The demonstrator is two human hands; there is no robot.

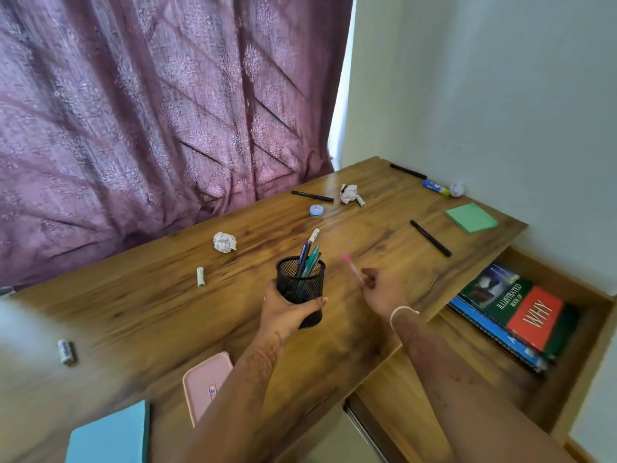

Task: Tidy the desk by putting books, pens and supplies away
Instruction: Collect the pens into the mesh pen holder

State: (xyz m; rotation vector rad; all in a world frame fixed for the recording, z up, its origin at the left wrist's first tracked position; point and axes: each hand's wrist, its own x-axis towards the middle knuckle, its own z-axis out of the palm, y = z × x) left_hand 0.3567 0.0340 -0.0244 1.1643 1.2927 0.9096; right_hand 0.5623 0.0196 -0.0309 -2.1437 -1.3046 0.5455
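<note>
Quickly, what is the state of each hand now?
Left hand: grips the black mesh pen holder.
Right hand: pinches a pink pen.

Three black pens (312, 195) (408, 171) (430, 237) are counted lying on the desk (150, 312). Three paper balls (224, 242) (348, 193) (457, 188) are spotted, and three small rolls (200, 277) (66, 351) (360, 201). One cup (300, 285) is seen, with perhaps five pens (312, 259) bunched inside, too tight for a sure count. One pink pen (352, 267), one green pad (471, 218), one tin (316, 210) and one blue stick (435, 187) are noted.
</note>
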